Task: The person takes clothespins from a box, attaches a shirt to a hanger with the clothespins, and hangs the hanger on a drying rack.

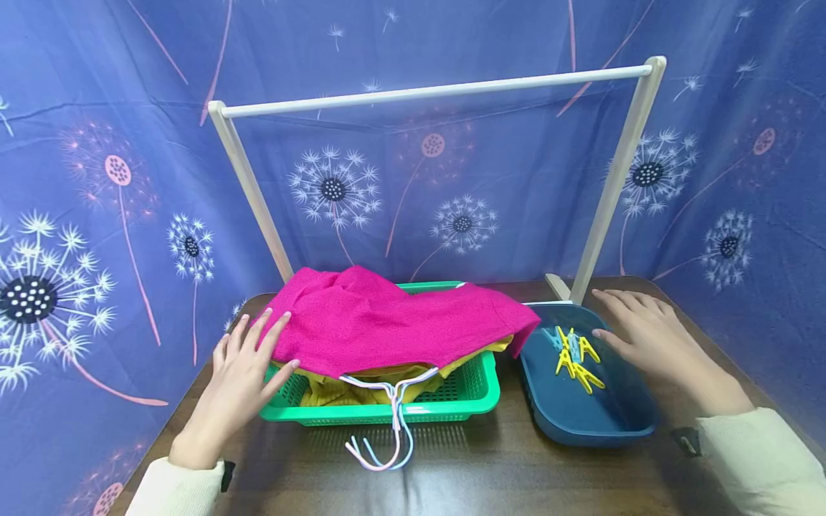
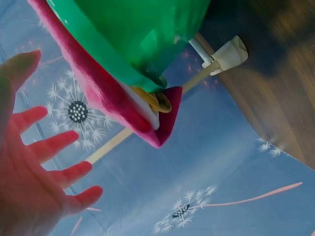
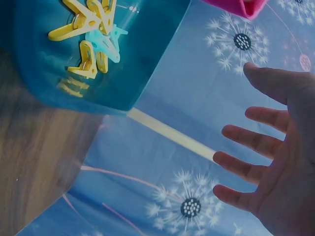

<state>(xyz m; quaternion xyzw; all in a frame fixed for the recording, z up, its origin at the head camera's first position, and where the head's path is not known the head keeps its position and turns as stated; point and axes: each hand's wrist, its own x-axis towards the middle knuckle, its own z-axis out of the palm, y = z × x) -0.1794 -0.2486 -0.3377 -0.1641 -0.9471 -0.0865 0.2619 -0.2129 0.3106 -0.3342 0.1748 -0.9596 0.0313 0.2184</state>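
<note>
— Grip?
— My left hand (image 1: 235, 380): fingers spread, empty, near the pink cloth garment (image 1: 387, 319). My right hand (image 1: 652, 344): likewise, near the rounded blue tub (image 1: 581, 416).
— Garment?
— Matte, draped over the green perforated basket (image 1: 323, 413); two thin, curved hanger hooks (image 1: 396, 412) protruding.

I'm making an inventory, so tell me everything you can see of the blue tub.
The blue tub looks like glossy plastic, open-topped with rounded corners. It sits upright on the brown table, right of the green basket. Yellow and light-blue clothespins lie inside. The pink garment overlaps its left rim in the head view; contact is unclear. The right hand hovers near it, apart.
</note>
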